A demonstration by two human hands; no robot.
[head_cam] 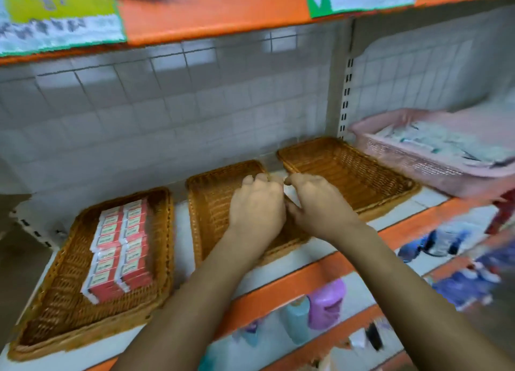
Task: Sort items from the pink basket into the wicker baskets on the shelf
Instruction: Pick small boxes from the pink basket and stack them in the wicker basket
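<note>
Under both hands: middle wicker basket [207, 203].
Left hand [257, 206]: fingers curled; any hold, cannot tell.
Right hand [320, 203]: curled, fingertips near the left hand's; hold unclear.
Left of hands: left wicker basket [64, 301] with red boxes [119, 248].
Right of hands: right wicker basket [362, 175]; beyond it, pink basket [404, 160] with pale packets [446, 145].

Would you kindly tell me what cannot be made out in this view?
Head view:
Whether the left hand and right hand hold anything: their backs hide the fingertips.
Contents of the pink basket: motion blur.
Print on the red boxes: too small, blurred.
Upper labels: blurred, cut by the top edge.
</note>
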